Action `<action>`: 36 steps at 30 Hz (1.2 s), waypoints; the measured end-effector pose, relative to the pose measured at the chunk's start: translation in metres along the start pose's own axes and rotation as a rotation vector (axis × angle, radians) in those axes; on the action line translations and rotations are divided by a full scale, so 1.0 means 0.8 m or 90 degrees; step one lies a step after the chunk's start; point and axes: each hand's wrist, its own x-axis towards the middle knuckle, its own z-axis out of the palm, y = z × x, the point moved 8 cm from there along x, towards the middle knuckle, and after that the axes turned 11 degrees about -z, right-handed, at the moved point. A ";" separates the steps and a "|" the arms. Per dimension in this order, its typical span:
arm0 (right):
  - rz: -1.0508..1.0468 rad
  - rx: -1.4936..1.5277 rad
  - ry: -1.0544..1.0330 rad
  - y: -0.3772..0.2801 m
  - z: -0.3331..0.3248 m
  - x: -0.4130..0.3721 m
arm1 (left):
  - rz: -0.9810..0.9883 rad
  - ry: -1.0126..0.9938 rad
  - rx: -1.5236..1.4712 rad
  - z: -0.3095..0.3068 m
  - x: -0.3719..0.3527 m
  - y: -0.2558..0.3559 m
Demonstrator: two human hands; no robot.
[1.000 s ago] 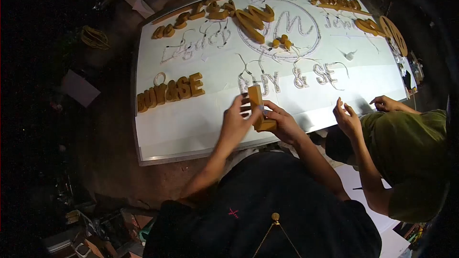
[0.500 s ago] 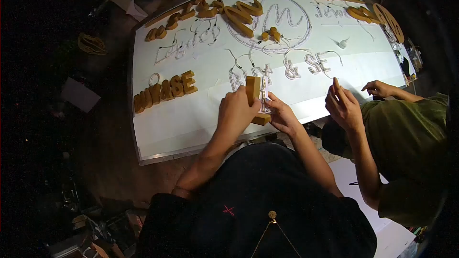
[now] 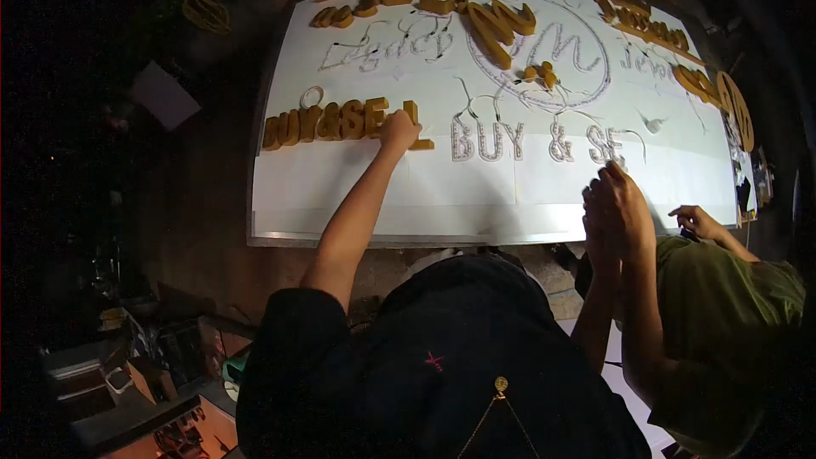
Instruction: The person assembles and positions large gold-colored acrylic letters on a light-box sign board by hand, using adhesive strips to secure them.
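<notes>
Dim floor borders the white table. From the head view, our left hand grips the gold L, just right of the gold E; our right hand overlaps a co-worker's hand, and we cannot tell whether ours holds anything.

White tabletop bright, floor dim, corners near-black; soft shadows; wide-angle bowing.

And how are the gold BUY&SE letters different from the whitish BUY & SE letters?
The gold letters look thick and chunky, but the whitish letters look thin and flat. The gold letters are squeezed together, while the whitish letters have wide gaps beside the &. Both are on the white table.
</notes>
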 end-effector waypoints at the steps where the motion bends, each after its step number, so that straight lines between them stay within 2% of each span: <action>1: 0.110 0.324 0.110 0.037 -0.003 -0.009 | -0.005 0.006 0.026 0.007 0.021 -0.007; 2: 0.197 0.561 0.249 0.061 -0.008 -0.015 | -0.008 0.005 0.026 0.012 0.034 -0.013; 4: 0.150 0.771 0.464 0.052 -0.002 -0.041 | -0.050 0.034 0.003 0.017 0.066 -0.026; 7: 0.050 1.063 0.803 0.024 0.015 -0.090 | -0.082 -0.013 0.021 0.052 0.117 -0.047; 8: 0.051 1.057 0.805 0.020 0.018 -0.095 | -0.101 -0.022 0.024 0.055 0.123 -0.049; 10: -0.068 1.099 0.668 0.000 0.022 -0.090 | -0.102 -0.030 0.028 0.062 0.126 -0.047; 12: -0.051 1.131 0.686 0.005 0.044 -0.108 | -0.113 0.009 0.048 0.062 0.126 -0.047; 14: 0.102 1.096 0.788 0.021 0.075 -0.133 | -0.108 0.030 0.029 0.077 0.136 -0.058; 15: 0.104 1.094 0.789 0.019 0.086 -0.139 | -0.102 0.054 0.011 0.084 0.141 -0.065; 17: 0.192 1.070 0.855 0.022 0.114 -0.154 | -0.079 0.039 0.011 0.094 0.148 -0.068; 19: 0.222 1.066 0.851 0.020 0.136 -0.156 | -0.053 0.025 0.011 0.094 0.149 -0.063; 22: 0.276 1.081 0.869 0.025 0.169 -0.156 | -0.095 0.009 -0.002 0.081 0.138 -0.062; 24: 0.325 1.096 0.823 0.029 0.189 -0.152 | -0.058 0.022 0.004 0.067 0.120 -0.053; 27: 0.373 1.071 0.819 0.043 0.204 -0.154 | -0.020 0.082 -0.030 -0.003 0.042 -0.023; 29: 0.390 1.065 0.809 0.058 0.218 -0.164 | -0.034 -0.012 -0.062 0.008 0.012 -0.037; 31: 0.562 1.033 0.870 0.080 0.244 -0.194 | -0.038 0.007 -0.071 0.024 -0.026 -0.064; 34: 0.617 1.031 0.797 0.126 0.287 -0.239 | -0.092 -0.179 0.013 0.057 -0.077 -0.111; 35: 0.700 0.962 0.813 0.118 0.292 -0.242 | -0.081 -0.178 0.034 0.065 -0.091 -0.126; 36: 0.695 0.961 0.817 0.124 0.298 -0.252 | -0.105 -0.220 0.067 0.079 -0.101 -0.143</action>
